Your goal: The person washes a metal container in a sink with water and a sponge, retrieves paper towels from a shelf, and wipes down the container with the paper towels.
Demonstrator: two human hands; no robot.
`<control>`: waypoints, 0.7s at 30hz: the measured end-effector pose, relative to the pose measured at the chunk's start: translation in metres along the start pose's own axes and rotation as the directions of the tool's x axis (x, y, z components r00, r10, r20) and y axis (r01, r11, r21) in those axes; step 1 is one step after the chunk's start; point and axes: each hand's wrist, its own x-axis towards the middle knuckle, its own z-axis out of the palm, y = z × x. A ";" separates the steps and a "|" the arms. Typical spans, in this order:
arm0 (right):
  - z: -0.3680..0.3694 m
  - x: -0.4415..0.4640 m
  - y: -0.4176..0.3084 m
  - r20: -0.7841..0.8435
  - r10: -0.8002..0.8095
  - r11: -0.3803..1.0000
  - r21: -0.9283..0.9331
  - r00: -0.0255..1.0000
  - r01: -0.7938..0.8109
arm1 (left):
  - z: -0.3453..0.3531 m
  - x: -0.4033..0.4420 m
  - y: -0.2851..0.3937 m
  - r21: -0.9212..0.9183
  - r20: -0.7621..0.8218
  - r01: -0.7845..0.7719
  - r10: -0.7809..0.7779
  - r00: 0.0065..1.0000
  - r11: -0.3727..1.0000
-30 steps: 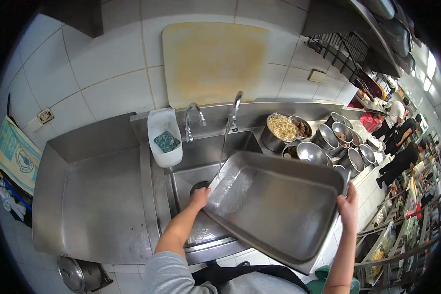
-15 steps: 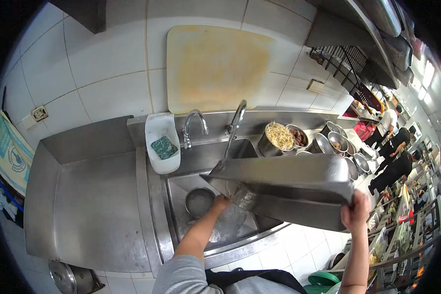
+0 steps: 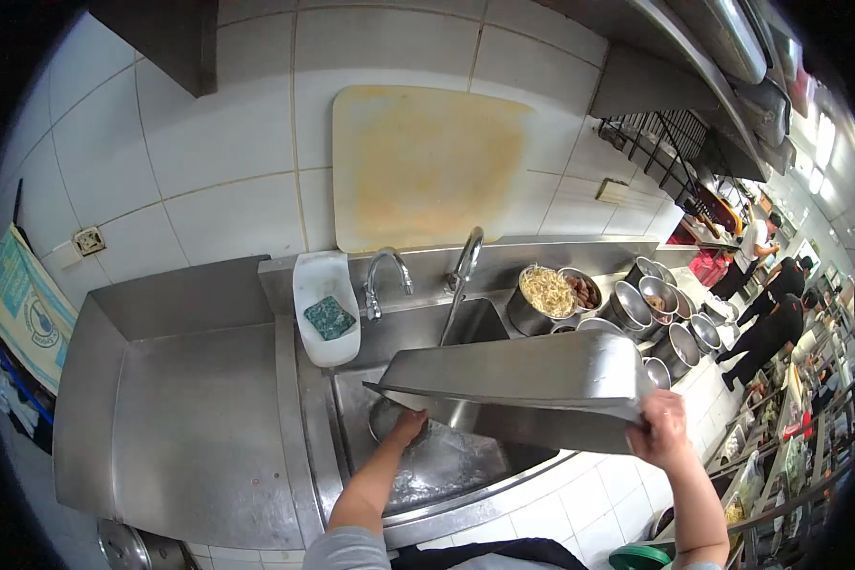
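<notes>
A large, deep stainless steel food pan [image 3: 522, 372] is tipped on its side over the sink [image 3: 344, 418], its opening turned down towards me. My right hand [image 3: 661, 429] is closed around the rim at the pan's right end. At the left end, my left hand [image 3: 408, 426] is closed at the lower edge, its fingertips partly hidden. Behind that hand a round metal bowl [image 3: 380, 414] rests in the sink, partly covered. Water [image 3: 456, 470] spreads over the sink floor. Behind the pan stands a curved tap [image 3: 469, 255], its spout reaching down to the basin.
A white holder with a green scouring pad [image 3: 329, 318] sits beside a smaller tap [image 3: 388, 271]. To the right are a pot of bean sprouts [image 3: 547, 293] and several steel bowls [image 3: 629, 306]. A cutting board [image 3: 427, 166] leans on the wall. Several people [image 3: 779, 309] stand far right.
The pan has shifted left and its right end has tilted, both hands moving with it. Water splashing at its mouth is no longer visible there. The camera view has tilted up slightly.
</notes>
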 end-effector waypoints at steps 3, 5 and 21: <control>-0.010 -0.035 0.011 -0.070 0.157 0.982 -0.091 0.985 -0.163 | -0.013 -0.022 0.024 -0.223 0.266 0.352 -0.291 0.919 0.909; -0.018 -0.057 0.008 -0.062 0.242 0.950 -0.189 0.968 -0.250 | -0.013 -0.026 0.022 -0.328 0.412 0.455 -0.308 0.858 0.828; -0.078 -0.247 -0.023 -0.431 0.586 0.703 -0.152 0.686 -0.695 | 0.012 0.042 0.170 0.302 0.571 -0.062 -0.128 0.811 0.951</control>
